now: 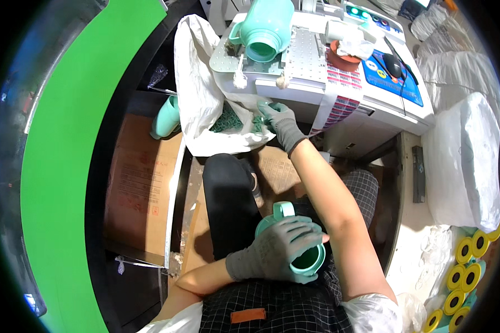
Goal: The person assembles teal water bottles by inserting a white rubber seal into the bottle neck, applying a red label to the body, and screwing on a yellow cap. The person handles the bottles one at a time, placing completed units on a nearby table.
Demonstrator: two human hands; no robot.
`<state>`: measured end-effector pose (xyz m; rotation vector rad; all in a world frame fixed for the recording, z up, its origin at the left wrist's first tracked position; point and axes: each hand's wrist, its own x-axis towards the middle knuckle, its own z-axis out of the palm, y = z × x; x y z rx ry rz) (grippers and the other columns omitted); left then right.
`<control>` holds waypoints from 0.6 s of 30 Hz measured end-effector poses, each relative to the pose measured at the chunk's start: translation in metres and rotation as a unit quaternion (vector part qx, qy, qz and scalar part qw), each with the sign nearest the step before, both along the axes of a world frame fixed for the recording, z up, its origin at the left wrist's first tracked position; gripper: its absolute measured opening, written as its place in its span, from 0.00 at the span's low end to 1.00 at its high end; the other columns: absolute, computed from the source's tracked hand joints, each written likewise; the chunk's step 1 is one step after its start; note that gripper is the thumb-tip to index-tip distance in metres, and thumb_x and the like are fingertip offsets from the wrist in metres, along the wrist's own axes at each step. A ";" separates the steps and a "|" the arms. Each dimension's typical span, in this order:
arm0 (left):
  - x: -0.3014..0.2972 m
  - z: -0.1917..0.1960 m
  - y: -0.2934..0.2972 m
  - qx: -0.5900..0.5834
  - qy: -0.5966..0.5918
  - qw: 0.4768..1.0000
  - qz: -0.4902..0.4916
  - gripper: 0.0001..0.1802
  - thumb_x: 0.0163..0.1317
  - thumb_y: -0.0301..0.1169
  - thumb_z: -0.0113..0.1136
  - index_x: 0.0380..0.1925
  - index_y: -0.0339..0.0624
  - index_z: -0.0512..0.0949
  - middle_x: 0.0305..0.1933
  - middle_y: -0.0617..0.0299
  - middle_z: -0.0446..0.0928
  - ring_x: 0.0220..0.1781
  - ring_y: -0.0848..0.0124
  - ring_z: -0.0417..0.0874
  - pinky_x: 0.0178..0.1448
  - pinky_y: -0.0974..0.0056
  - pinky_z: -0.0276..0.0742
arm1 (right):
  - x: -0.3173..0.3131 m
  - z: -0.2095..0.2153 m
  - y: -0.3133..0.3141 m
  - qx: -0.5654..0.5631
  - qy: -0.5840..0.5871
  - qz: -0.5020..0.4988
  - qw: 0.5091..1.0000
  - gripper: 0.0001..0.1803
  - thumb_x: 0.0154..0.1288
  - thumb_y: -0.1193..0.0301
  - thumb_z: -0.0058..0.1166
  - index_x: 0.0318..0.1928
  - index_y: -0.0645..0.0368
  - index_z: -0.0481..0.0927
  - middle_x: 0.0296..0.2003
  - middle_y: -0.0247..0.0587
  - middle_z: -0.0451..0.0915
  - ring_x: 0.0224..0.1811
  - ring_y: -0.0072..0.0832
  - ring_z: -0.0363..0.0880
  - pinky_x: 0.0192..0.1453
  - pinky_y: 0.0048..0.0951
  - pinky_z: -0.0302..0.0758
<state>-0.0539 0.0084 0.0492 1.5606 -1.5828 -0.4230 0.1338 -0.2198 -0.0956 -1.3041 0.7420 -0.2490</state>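
Down at five o'clock, over the lap, the teal jug (306, 258) is lying tilted, its open mouth facing five, its handle (284, 209) sticking up at the jug's twelve. The left hand (278, 247), in a grey glove, is holding it, fingers clamped across the body. It's looking like hollow moulded plastic, so probably handling light and stiff, hardly fragile; that smooth round wall may be turning slippery under a loose palm. Best hold? The loop handle is offering one, the body just behind the rim another. Up at one o'clock, the right hand (283, 122) is resting beside the mouth of the white bag (197, 127), where teal shavings (228, 119) are lying. Its fingers are sitting curled; whether they're pinching anything, I'm not able to tell.
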 end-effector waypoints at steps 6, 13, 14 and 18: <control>0.010 0.001 0.007 0.013 0.039 0.999 0.029 0.42 0.45 0.54 0.83 0.58 0.44 0.81 0.59 0.51 0.82 0.62 0.55 0.84 0.71 0.48 0.77 | 0.012 -0.007 -0.038 0.229 -0.020 -0.020 0.973 0.26 0.68 0.53 0.69 0.54 0.59 0.81 0.49 0.40 0.83 0.43 0.25 0.82 0.42 0.31 0.81; 0.006 0.006 -0.011 0.036 0.021 0.999 -0.028 0.42 0.46 0.53 0.83 0.57 0.42 0.79 0.59 0.51 0.82 0.62 0.55 0.84 0.70 0.47 0.77 | 0.007 -0.055 -0.038 0.039 -0.034 -0.095 0.994 0.19 0.69 0.59 0.66 0.44 0.66 0.86 0.29 0.39 0.84 0.25 0.28 0.79 0.31 0.32 0.77; 0.004 0.005 -0.007 0.031 0.016 0.999 -0.024 0.42 0.46 0.53 0.83 0.57 0.42 0.79 0.60 0.51 0.82 0.62 0.55 0.83 0.71 0.47 0.77 | 0.013 -0.048 -0.035 -0.020 0.021 -0.045 0.999 0.22 0.70 0.56 0.65 0.48 0.66 0.84 0.32 0.41 0.85 0.28 0.29 0.80 0.34 0.33 0.77; 0.003 -0.002 0.015 -0.001 0.020 0.999 0.027 0.43 0.47 0.53 0.83 0.59 0.44 0.77 0.61 0.53 0.81 0.65 0.55 0.82 0.72 0.47 0.76 | 0.027 -0.022 -0.012 0.149 0.009 0.007 0.989 0.30 0.69 0.49 0.64 0.57 0.63 0.79 0.44 0.44 0.82 0.38 0.33 0.81 0.42 0.35 0.79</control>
